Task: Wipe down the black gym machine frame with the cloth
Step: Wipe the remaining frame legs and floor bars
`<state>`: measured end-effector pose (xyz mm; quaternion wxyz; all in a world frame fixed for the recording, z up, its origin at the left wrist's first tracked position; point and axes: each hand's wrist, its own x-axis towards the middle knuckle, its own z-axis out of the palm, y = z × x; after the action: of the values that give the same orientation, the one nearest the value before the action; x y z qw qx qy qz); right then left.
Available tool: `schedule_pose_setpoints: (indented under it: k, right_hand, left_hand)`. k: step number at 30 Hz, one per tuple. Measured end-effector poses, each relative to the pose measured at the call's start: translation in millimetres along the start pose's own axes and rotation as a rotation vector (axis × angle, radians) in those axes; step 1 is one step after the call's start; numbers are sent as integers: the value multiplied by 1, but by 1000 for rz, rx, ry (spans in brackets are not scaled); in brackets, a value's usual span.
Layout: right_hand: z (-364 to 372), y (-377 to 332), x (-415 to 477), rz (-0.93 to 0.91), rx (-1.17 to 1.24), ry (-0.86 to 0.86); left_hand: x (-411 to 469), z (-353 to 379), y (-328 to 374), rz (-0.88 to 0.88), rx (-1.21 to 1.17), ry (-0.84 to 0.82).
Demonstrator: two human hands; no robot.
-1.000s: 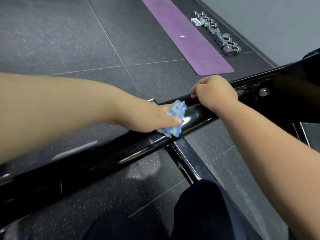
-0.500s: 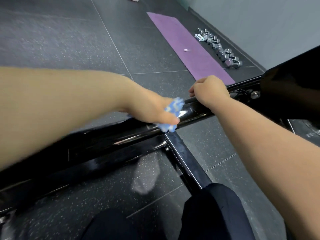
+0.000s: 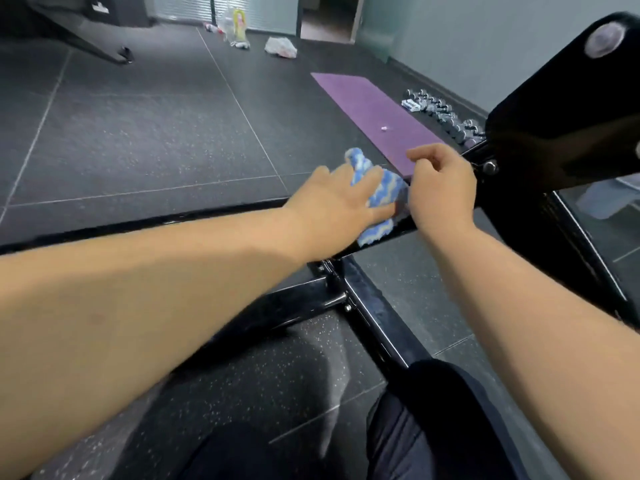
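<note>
The black gym machine frame has a glossy horizontal bar [image 3: 403,226] running from lower left to upper right, with a cross member [image 3: 374,320] coming toward me. A blue-and-white striped cloth [image 3: 382,192] lies bunched on the bar. My left hand [image 3: 332,206] presses on the cloth with fairly straight fingers. My right hand [image 3: 443,192] sits over the bar just right of the cloth, its fingers loosely curled and nothing held in them. A bolt [image 3: 490,167] shows beyond that hand.
A large black part of the machine [image 3: 568,109] rises at the upper right. On the dark speckled floor lie a purple mat [image 3: 367,105], a row of small dumbbells [image 3: 446,112] by the wall, and bottles and a bag [image 3: 280,46] farther back. My dark-trousered knee [image 3: 433,410] is below.
My left hand has slid the cloth right along the bar, up against my right hand. My right hand's fingers have loosened from their grip on the bar. The view has tilted up.
</note>
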<state>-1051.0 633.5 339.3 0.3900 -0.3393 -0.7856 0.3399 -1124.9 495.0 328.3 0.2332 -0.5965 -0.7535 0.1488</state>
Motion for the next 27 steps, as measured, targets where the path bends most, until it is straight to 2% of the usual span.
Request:
schedule_pose_setpoints:
  k: [2,4,6,7,8,9,11,12,15,16,18,21,23,24,25,27]
  right_hand:
    - [-10,12,-11,77,19,96]
    - [-11,20,-31,378,248,79]
    - [-1,13,-51,780,639,-199]
    - [5,8,-57,876,795,-344]
    - [11,5,-63,899,929,-412]
    - [16,2,-69,877,1033,-422]
    - [25,2,-75,806,1053,-320]
    - [27,5,-75,760,1000,-199]
    - [24,19,-50,622,774,311]
    - [25,20,-45,554,704,402]
    - [40,14,-56,368,597,375]
    - [80,7,-114,-100,404,100]
    - [86,25,-110,-317,245,56]
    - [85,37,-94,-335,197,94]
    - [82,44,-78,-268,205,147]
    - [76,34,-61,-9,396,245]
  left_hand:
    - [3,3,4,44,18,28]
    - [-7,7,-5,191,-18,-50]
    - [-20,7,-18,249,-199,68]
    - [-25,5,-21,193,-294,107]
    - [-29,3,-22,128,-369,105]
    - [-33,-1,-23,76,-402,94]
    - [-42,-7,-27,-30,-386,51]
    - [-50,-8,-32,-106,-386,16]
    - [-68,-9,-42,-371,-370,-166]
    - [-69,-9,-42,-404,-361,-240]
    - [-66,-5,-40,-371,-365,-241]
    - [-65,-1,-37,-356,-361,-122]
    - [-67,0,-38,-386,-350,-53]
    - [-68,1,-38,-392,-342,-29]
    - [-69,2,-37,-389,-332,-14]
    - [-70,7,-37,-393,-312,7]
